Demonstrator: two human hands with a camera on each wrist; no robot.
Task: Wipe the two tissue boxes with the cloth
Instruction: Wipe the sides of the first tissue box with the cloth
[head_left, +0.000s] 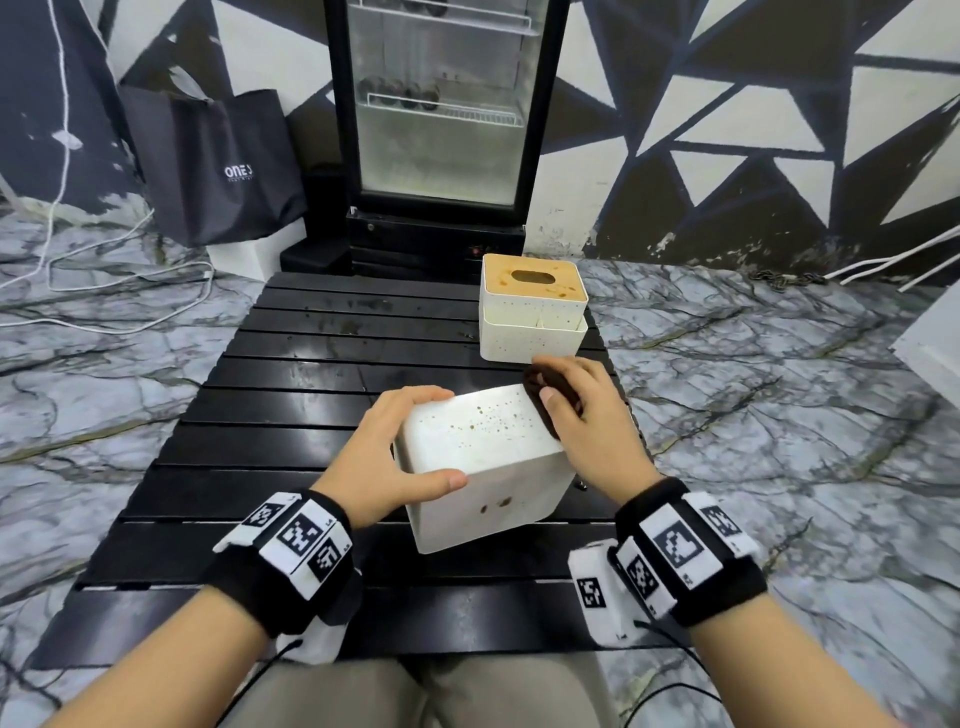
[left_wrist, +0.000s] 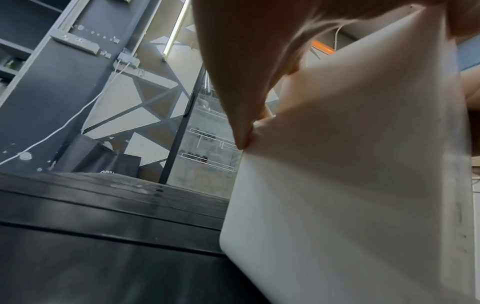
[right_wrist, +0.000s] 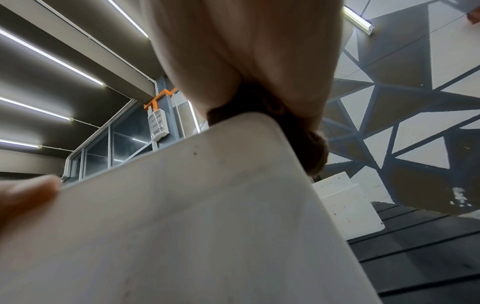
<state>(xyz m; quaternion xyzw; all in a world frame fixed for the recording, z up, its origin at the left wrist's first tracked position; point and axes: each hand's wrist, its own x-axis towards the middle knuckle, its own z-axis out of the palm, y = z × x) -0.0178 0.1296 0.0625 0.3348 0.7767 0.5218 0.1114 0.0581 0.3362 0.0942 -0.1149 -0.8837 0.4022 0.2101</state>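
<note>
Head view: near tissue box (head_left: 483, 467), white and speckled with brown spots, tipped on the black slatted table (head_left: 291, 374), right between both hands. Left hand (head_left: 387, 452) clamped on its left side, fingers curled over the far top edge, thumb hooked across the near corner. Right hand (head_left: 587, 415) at the box's right top edge, fingers bunched round a dark brown cloth (head_left: 545, 400), pressing it onto the top face. Second tissue box (head_left: 532, 312), white with a tan slotted lid, upright farther back on the table, just beyond the right hand, not touched. Behind the table, a glass-door fridge (head_left: 441, 104); to its left, a black bag (head_left: 218, 161) on the marbled floor.

Left wrist view: white wall of the near tissue box (left_wrist: 350, 185) filling the right half, left hand (left_wrist: 246, 72) wrapped over its upper edge, fingertips pressed against it. Table slats (left_wrist: 103, 226) dark below.

Right wrist view: near tissue box (right_wrist: 194, 216) close under the camera, right hand (right_wrist: 246, 51) above its corner, gripping the cloth (right_wrist: 306, 144) against that corner. Left-hand fingertip (right_wrist: 26, 191) on the box's left edge. Second tissue box (right_wrist: 348, 201) standing beyond, apart.
</note>
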